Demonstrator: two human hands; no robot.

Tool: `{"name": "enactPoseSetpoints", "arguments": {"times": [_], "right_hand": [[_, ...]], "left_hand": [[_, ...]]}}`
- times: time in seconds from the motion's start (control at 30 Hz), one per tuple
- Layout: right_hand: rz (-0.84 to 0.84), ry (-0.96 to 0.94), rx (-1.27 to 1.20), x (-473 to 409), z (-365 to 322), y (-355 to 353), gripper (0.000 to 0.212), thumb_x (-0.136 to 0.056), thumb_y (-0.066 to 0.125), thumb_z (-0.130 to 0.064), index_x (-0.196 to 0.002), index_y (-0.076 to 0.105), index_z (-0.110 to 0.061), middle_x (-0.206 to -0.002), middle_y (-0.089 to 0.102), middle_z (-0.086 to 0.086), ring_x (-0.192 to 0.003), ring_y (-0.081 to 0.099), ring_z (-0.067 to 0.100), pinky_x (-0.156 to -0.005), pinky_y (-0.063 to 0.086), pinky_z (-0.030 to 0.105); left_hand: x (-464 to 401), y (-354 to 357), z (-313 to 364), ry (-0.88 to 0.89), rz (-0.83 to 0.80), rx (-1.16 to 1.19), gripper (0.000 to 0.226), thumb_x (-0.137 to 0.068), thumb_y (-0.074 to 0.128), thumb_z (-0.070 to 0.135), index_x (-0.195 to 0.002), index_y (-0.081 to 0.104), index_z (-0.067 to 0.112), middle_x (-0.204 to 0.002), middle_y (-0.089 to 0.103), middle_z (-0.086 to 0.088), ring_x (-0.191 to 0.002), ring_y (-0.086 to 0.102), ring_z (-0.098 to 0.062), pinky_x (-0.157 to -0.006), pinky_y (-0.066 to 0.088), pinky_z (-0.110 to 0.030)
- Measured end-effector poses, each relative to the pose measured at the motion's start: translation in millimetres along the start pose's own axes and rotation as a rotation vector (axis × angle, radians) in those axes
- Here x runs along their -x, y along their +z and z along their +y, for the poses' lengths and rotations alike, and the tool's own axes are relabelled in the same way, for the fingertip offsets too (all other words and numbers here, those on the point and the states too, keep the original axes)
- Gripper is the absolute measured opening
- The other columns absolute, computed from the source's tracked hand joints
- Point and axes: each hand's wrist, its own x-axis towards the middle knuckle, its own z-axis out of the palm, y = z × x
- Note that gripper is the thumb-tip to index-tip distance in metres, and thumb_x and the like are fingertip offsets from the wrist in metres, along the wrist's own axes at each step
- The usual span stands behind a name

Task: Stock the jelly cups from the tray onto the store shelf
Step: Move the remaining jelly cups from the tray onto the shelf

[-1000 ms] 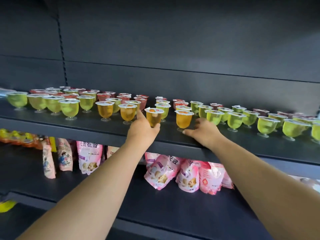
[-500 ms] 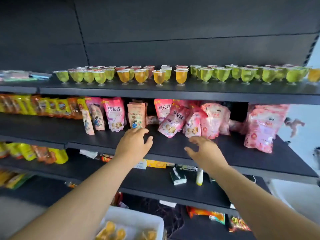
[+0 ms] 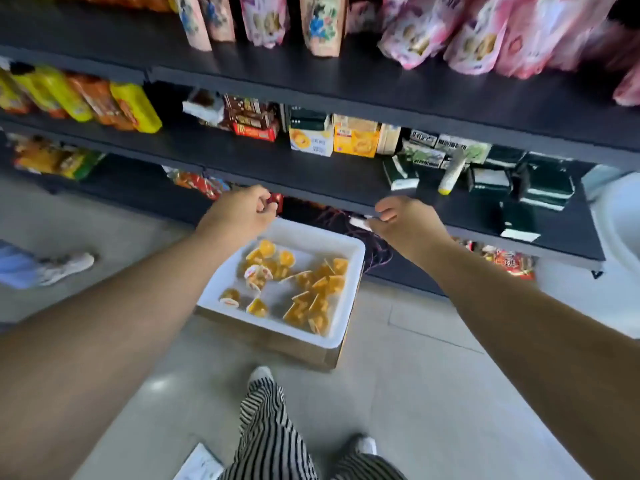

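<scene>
Far left: a second person's pale shoe [image 3: 65, 268] and blue trouser leg are seen on the grey floor [image 3: 415, 393]. Yellow and orange snack bags [image 3: 86, 98] are lined on a dark shelf at upper left.

Left hand [image 3: 242, 211] is held out above the far left corner of the tray, fingers loosely curled, nothing gripped. No contact with the tray is seen.

White tray [image 3: 349, 299] is set on a brown box [image 3: 277, 348] on the floor, just in front of the lowest shelf. Orange jelly cups [image 3: 304, 289] are scattered inside it, most tipped on their sides, some lid-up; the near left part of the tray floor is bare.

Behind, the middle shelf [image 3: 311, 168] is stocked with red, yellow and dark green boxes [image 3: 353, 140]. Pink pouches [image 3: 467, 36] are stood on the shelf above.

Right hand [image 3: 401, 220] is held out beyond the tray's far right corner, fingers loosely bent, nothing held. A small white item is seen just beside its fingertips; contact cannot be judged because of blur.

Bottom centre: striped trouser legs [image 3: 270, 438] and white shoes are seen, near side of the box.
</scene>
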Motion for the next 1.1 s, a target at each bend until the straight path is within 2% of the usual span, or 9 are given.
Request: {"name": "enactPoseSetpoints", "arguments": {"times": [0.23, 0.33, 0.47, 0.53, 0.67, 0.83, 0.93, 1.0, 1.1], "right_hand": [[-0.204, 0.295, -0.032, -33, 7, 136, 0.034, -0.089, 0.058, -0.031, -0.119, 0.058, -0.014, -0.117, 0.062, 0.005, -0.106, 0.057, 0.022, -0.080, 0.042, 0.024], [-0.236, 0.459, -0.059, -46, 10, 184, 0.032, -0.088, 0.058, -0.035, -0.114, 0.061, -0.016, -0.117, 0.063, 0.005, -0.103, 0.058, 0.022, -0.082, 0.045, 0.026], [-0.263, 0.593, -0.043, -62, 20, 238, 0.030, -0.088, 0.058, -0.034, -0.113, 0.063, -0.017, -0.119, 0.062, 0.001, -0.090, 0.053, 0.015, -0.073, 0.041, 0.020], [-0.283, 0.639, -0.052, -67, 32, 264, 0.030, -0.087, 0.059, -0.032, -0.112, 0.063, -0.016, -0.120, 0.061, 0.002, -0.100, 0.056, 0.018, -0.080, 0.042, 0.023], [-0.382, 0.639, -0.024, -86, 56, 321, 0.033, -0.085, 0.062, -0.034, -0.114, 0.061, -0.017, -0.120, 0.062, 0.004, -0.108, 0.056, 0.022, -0.081, 0.041, 0.022], [-0.492, 0.514, 0.051, -112, 82, 386, 0.049, -0.088, 0.060, -0.030, -0.132, 0.045, -0.012, -0.130, 0.053, 0.009, -0.116, 0.052, 0.025, -0.083, 0.040, 0.025], [-0.552, 0.452, 0.054, -122, 99, 421, 0.050, -0.088, 0.060, -0.024, -0.133, 0.042, -0.010, -0.126, 0.053, 0.011, -0.113, 0.052, 0.025, -0.072, 0.035, 0.020], [-0.553, 0.470, -0.004, -120, 108, 438, 0.060, -0.087, 0.061, -0.019, -0.140, 0.034, -0.012, -0.128, 0.051, 0.012, -0.114, 0.052, 0.026, -0.074, 0.036, 0.019], [-0.539, 0.531, -0.024, -119, 117, 453, 0.068, -0.088, 0.060, -0.023, -0.144, 0.023, -0.013, -0.131, 0.048, 0.014, -0.113, 0.052, 0.028, -0.085, 0.045, 0.030]], "left_hand": [[-16, 74, -123, -0.142, -0.268, 0.072, 0.034, -0.094, 0.049, 0.023, -0.122, 0.056, 0.006, -0.122, 0.060, -0.014, -0.114, 0.055, -0.028, -0.091, 0.043, -0.032], [-28, 102, -169, -0.152, -0.410, 0.074, 0.032, -0.093, 0.049, 0.027, -0.116, 0.059, 0.006, -0.119, 0.062, -0.013, -0.111, 0.057, -0.028, -0.087, 0.042, -0.029], [-52, 142, -209, -0.169, -0.510, 0.080, 0.034, -0.094, 0.048, 0.032, -0.116, 0.059, 0.009, -0.119, 0.063, -0.010, -0.113, 0.056, -0.027, -0.088, 0.041, -0.028], [-58, 164, -222, -0.178, -0.550, 0.080, 0.036, -0.094, 0.047, 0.033, -0.116, 0.059, 0.008, -0.118, 0.064, -0.010, -0.113, 0.056, -0.027, -0.088, 0.040, -0.028], [-66, 212, -247, -0.192, -0.581, 0.041, 0.036, -0.094, 0.047, 0.032, -0.116, 0.059, 0.007, -0.120, 0.063, -0.011, -0.113, 0.055, -0.028, -0.087, 0.040, -0.027], [-72, 263, -267, -0.217, -0.609, 0.023, 0.038, -0.094, 0.047, 0.031, -0.118, 0.057, 0.003, -0.120, 0.061, -0.017, -0.113, 0.055, -0.031, -0.088, 0.041, -0.030], [-83, 288, -273, -0.213, -0.681, -0.023, 0.045, -0.096, 0.045, 0.034, -0.109, 0.059, -0.006, -0.098, 0.062, -0.022, -0.108, 0.055, -0.037, -0.077, 0.038, -0.033], [-92, 303, -276, -0.256, -0.775, -0.062, 0.054, -0.095, 0.045, 0.037, -0.105, 0.056, -0.014, -0.086, 0.057, -0.028, -0.104, 0.054, -0.044, -0.072, 0.036, -0.037], [-100, 324, -280, -0.308, -0.812, -0.112, 0.060, -0.092, 0.045, 0.045, -0.114, 0.053, -0.011, -0.116, 0.055, -0.033, -0.111, 0.052, -0.042, -0.091, 0.041, -0.041]]}}
